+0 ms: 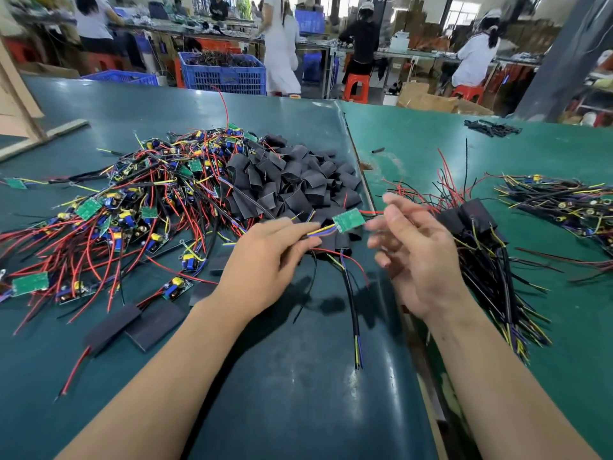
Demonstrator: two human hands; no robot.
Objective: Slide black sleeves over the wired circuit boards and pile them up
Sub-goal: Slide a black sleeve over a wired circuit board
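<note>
One bare circuit board (348,220) hangs by its wires from our pinching left hand (265,257), so our empty, loosely spread right hand (418,257) must fetch a black sleeve (298,180) next.

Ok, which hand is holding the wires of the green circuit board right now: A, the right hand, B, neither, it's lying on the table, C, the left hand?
C: the left hand pinches the wires of the green circuit board, while the right hand is open beside it, holding nothing.

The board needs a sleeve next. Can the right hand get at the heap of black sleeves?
Probably yes: the right hand holds nothing, and the heap of black sleeves lies open just beyond, with only the held green circuit board between.
</note>
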